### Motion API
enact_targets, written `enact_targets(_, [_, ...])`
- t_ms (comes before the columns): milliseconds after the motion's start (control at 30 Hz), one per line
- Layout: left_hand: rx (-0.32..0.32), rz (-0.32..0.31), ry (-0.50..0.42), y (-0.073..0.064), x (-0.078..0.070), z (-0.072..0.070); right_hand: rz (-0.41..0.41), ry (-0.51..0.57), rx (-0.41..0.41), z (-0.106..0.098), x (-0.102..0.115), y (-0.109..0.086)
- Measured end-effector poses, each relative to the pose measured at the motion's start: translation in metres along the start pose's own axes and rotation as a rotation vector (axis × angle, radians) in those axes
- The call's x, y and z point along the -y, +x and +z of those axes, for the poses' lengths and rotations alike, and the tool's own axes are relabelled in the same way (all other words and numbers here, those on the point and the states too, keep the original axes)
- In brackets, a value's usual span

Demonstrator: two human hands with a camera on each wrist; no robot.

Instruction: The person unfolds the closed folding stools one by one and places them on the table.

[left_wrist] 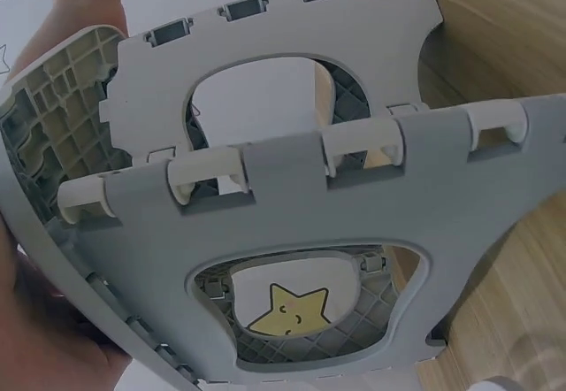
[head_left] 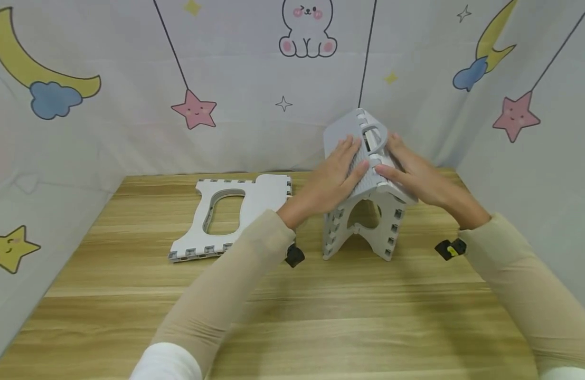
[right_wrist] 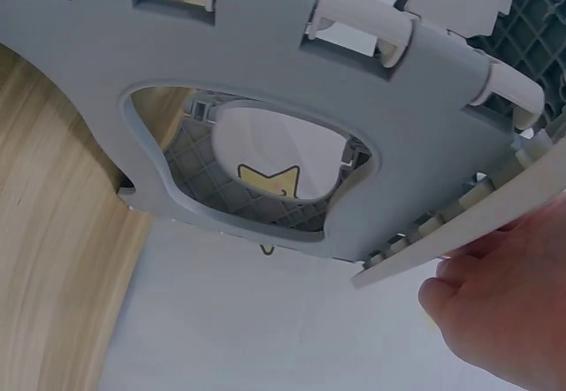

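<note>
A grey-and-white folding step stool (head_left: 364, 221) stands on the table, its two seat panels tilted up into a peak with the handle loop at the ridge. My left hand (head_left: 328, 177) lies with straight fingers on the left seat panel. On the right panel rests my right hand (head_left: 423, 177), its thumb near the ridge hinge. In the left wrist view the stool's legs (left_wrist: 265, 179) show spread apart, with ribbed undersides. From the right wrist, the right hand (right_wrist: 504, 294) is seen against the outer side of the slanted panel, its fingertips partly hidden.
A second folding stool (head_left: 259, 206), white and folded flat, lies on the wooden table (head_left: 292, 316) to the left, partly behind the left forearm. Behind the table hangs a white cloth (head_left: 254, 68) printed with stars and moons, close to the standing stool.
</note>
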State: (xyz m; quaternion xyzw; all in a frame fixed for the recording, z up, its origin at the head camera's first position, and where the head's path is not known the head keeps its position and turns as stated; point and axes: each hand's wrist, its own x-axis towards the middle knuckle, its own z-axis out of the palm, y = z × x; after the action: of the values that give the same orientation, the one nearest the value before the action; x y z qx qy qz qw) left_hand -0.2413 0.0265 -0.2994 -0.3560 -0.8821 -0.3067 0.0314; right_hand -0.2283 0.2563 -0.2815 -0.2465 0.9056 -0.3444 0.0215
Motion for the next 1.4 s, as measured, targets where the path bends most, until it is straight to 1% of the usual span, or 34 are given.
enact_targets(100, [0.011,0.005,0.022,0.000,-0.001,0.001,-0.004,0.030,0.009,0.001,-0.003,0.001])
enact_targets(267, [0.013,0.000,0.021,0.001,-0.002,0.002,-0.023,0.057,0.000,0.003,-0.008,0.001])
enact_targets(400, [0.012,-0.009,0.023,0.002,-0.001,0.002,-0.045,0.096,0.009,0.004,-0.008,0.002])
enact_targets(533, [0.017,-0.012,0.033,0.002,-0.002,0.001,-0.047,0.139,0.028,0.003,-0.008,0.003])
enact_targets(733, [0.030,-0.017,0.050,0.004,-0.003,-0.002,-0.030,0.151,0.061,-0.001,-0.009,0.004])
enact_targets(833, [0.036,-0.021,0.056,0.004,-0.004,-0.002,-0.030,0.151,0.076,-0.002,-0.010,0.004])
enact_targets(1033, [0.048,-0.030,0.073,0.005,-0.005,-0.003,-0.047,0.191,0.113,-0.005,-0.011,0.003])
enact_targets(1233, [0.055,-0.035,0.084,0.005,-0.006,-0.003,0.011,0.188,0.144,-0.007,-0.008,0.002])
enact_targets(1400, [0.060,-0.044,0.117,0.004,-0.006,-0.004,0.045,0.167,0.162,-0.008,-0.007,0.003])
